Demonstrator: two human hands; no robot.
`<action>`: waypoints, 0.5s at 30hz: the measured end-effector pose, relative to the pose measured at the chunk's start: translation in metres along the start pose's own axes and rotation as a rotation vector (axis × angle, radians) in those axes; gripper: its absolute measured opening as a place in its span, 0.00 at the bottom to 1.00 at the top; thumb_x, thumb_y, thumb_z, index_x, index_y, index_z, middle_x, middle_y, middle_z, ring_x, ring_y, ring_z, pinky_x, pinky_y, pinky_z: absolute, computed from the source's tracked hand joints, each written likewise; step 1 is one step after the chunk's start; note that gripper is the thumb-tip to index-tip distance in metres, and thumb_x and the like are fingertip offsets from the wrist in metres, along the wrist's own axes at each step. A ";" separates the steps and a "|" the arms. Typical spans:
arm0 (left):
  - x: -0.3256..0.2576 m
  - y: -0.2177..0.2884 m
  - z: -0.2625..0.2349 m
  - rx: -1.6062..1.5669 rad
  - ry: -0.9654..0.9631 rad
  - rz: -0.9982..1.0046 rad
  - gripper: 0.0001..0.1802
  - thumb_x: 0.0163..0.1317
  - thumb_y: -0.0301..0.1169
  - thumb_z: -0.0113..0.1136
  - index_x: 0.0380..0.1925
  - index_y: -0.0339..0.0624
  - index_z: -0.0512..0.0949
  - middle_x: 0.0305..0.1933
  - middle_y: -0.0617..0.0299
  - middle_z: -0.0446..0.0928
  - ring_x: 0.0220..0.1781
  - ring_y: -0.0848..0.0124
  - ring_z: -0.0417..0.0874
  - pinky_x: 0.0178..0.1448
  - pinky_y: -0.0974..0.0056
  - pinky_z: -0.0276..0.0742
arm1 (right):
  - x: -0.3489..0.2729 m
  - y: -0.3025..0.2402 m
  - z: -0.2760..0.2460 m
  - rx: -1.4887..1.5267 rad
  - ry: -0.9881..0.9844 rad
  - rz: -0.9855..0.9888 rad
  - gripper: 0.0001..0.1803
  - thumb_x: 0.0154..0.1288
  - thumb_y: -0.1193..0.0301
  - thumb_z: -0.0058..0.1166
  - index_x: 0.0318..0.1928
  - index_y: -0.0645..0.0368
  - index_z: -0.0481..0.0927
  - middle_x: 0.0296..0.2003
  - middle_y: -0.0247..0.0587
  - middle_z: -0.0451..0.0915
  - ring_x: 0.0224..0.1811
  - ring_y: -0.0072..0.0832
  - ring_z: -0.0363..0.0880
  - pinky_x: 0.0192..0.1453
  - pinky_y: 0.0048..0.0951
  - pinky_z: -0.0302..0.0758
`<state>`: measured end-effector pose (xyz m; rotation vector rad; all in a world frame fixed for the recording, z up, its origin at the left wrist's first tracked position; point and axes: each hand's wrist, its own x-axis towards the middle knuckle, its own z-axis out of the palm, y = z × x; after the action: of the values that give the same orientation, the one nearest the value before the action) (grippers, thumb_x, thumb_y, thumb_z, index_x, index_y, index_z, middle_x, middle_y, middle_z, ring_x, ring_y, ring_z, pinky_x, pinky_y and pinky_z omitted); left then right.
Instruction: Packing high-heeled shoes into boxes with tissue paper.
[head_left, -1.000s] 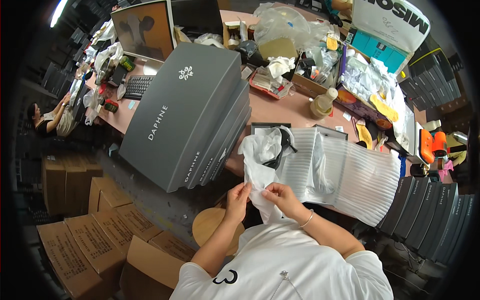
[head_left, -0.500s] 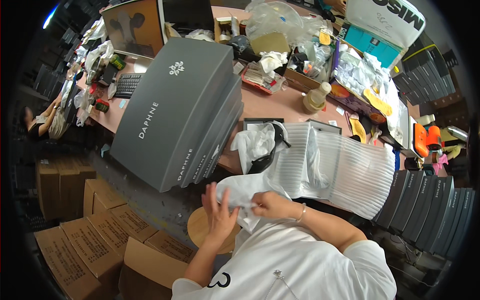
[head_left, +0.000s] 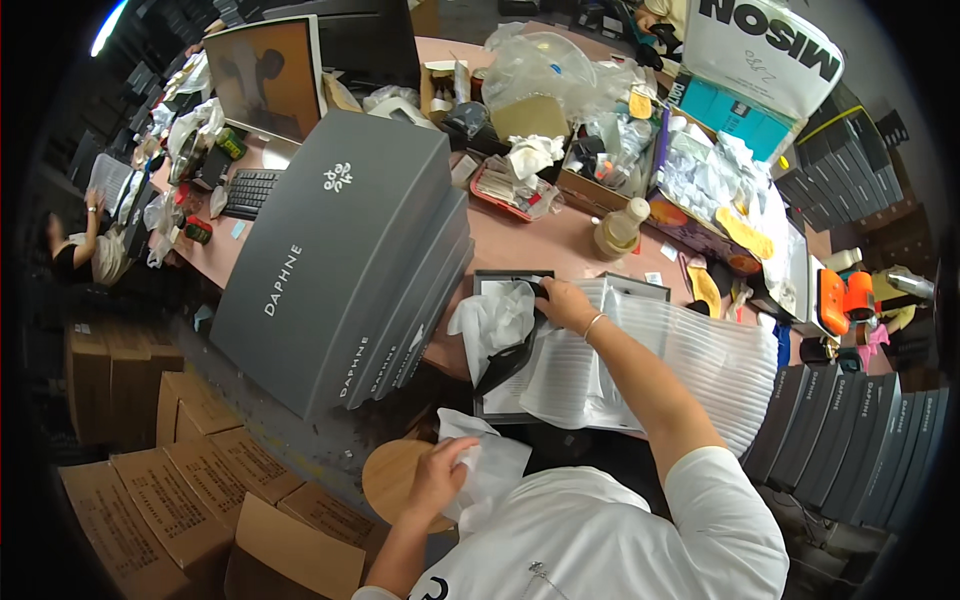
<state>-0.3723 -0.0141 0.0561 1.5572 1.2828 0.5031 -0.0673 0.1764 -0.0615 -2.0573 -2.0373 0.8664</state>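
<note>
Works at a cluttered pink table (head_left: 560, 240). Pinches a thin white sheet (head_left: 495, 470) in the left hand (head_left: 437, 478), close to the body, with a round wooden stool (head_left: 390, 487) below. Holds the right hand (head_left: 573, 305) farther out at the upper end of a black shoe (head_left: 508, 368), fingers bent, tips hidden; cannot tell whether pinching it. Has the shoe against crumpled white paper (head_left: 500, 315), over an open grey box (head_left: 505, 418), just left of ribbed white wrap (head_left: 715, 360). Farther back, shows a bottle (head_left: 618, 232) and a monitor (head_left: 262, 80).
</note>
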 end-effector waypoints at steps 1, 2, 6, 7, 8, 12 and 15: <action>0.000 0.005 0.002 0.012 -0.025 -0.011 0.24 0.45 0.15 0.51 0.45 0.41 0.78 0.40 0.50 0.79 0.39 0.53 0.81 0.40 0.60 0.76 | 0.006 -0.008 0.005 -0.073 -0.025 0.050 0.18 0.56 0.63 0.53 0.45 0.62 0.75 0.37 0.55 0.82 0.42 0.49 0.81 0.49 0.45 0.76; 0.001 0.004 0.005 -0.002 -0.002 0.037 0.24 0.45 0.15 0.51 0.45 0.40 0.78 0.39 0.50 0.79 0.35 0.54 0.81 0.38 0.60 0.75 | 0.015 -0.013 0.008 -0.111 -0.084 0.102 0.24 0.55 0.59 0.53 0.48 0.61 0.73 0.39 0.54 0.82 0.44 0.49 0.81 0.50 0.45 0.76; 0.010 0.015 0.009 0.023 -0.017 0.022 0.24 0.45 0.14 0.50 0.45 0.39 0.78 0.39 0.50 0.79 0.35 0.55 0.81 0.37 0.61 0.75 | 0.025 -0.019 0.005 -0.083 -0.179 0.101 0.33 0.44 0.52 0.61 0.48 0.62 0.76 0.43 0.54 0.81 0.48 0.49 0.79 0.53 0.43 0.75; 0.013 0.017 0.006 0.022 -0.002 0.038 0.24 0.45 0.14 0.50 0.45 0.39 0.78 0.39 0.50 0.79 0.36 0.55 0.82 0.37 0.62 0.75 | 0.019 -0.020 -0.002 -0.011 -0.250 0.084 0.34 0.43 0.52 0.62 0.47 0.64 0.77 0.43 0.58 0.79 0.48 0.52 0.78 0.54 0.42 0.75; 0.017 0.019 0.002 0.022 0.009 0.055 0.24 0.45 0.13 0.50 0.45 0.39 0.78 0.39 0.50 0.79 0.36 0.56 0.82 0.38 0.62 0.76 | 0.007 -0.020 -0.009 0.053 -0.183 0.032 0.33 0.44 0.53 0.62 0.46 0.64 0.76 0.43 0.59 0.78 0.47 0.53 0.78 0.54 0.43 0.74; 0.046 0.012 -0.007 0.011 0.092 0.135 0.23 0.45 0.12 0.50 0.43 0.37 0.79 0.40 0.49 0.80 0.39 0.57 0.83 0.41 0.63 0.77 | -0.059 0.002 -0.011 0.310 -0.014 -0.149 0.39 0.45 0.60 0.62 0.59 0.60 0.67 0.44 0.63 0.75 0.46 0.54 0.76 0.53 0.44 0.74; 0.064 0.029 -0.024 0.082 0.082 0.198 0.23 0.45 0.12 0.51 0.44 0.37 0.79 0.41 0.48 0.80 0.42 0.56 0.83 0.44 0.63 0.78 | -0.110 -0.013 -0.047 0.400 -0.001 -0.141 0.37 0.46 0.64 0.62 0.59 0.60 0.70 0.44 0.61 0.76 0.48 0.50 0.76 0.53 0.42 0.74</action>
<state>-0.3556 0.0564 0.0738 1.7582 1.2302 0.6520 -0.0488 0.0879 0.0174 -1.6808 -1.8008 1.1370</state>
